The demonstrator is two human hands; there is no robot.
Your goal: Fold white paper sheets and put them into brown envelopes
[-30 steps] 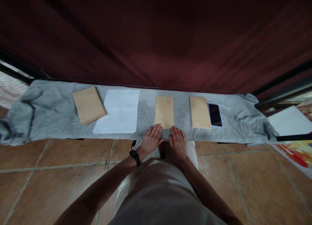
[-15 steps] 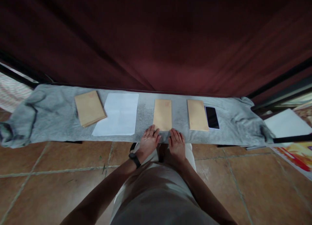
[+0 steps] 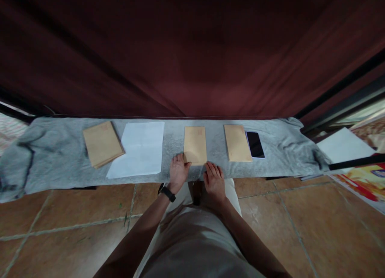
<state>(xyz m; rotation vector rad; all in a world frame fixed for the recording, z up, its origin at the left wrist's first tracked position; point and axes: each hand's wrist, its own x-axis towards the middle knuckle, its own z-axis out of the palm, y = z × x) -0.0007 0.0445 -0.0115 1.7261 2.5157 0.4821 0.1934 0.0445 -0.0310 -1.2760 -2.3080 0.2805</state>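
left hand [image 3: 178, 170] flat, fingers spread, gripping nothing, touching middle envelope's [image 3: 195, 145] near-left corner | right hand [image 3: 213, 179] flat, loose, just below it | envelope lies on grey cloth [image 3: 54, 149]

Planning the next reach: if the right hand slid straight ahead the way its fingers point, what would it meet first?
Likely the near right corner of the middle brown envelope; the right hand lies flat on the grey cloth, fingertips just short of it.

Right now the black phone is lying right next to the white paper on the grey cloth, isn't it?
Not quite. In the head view the black phone lies on the grey cloth beside the right-hand brown envelope, not beside the white paper, which lies further left.
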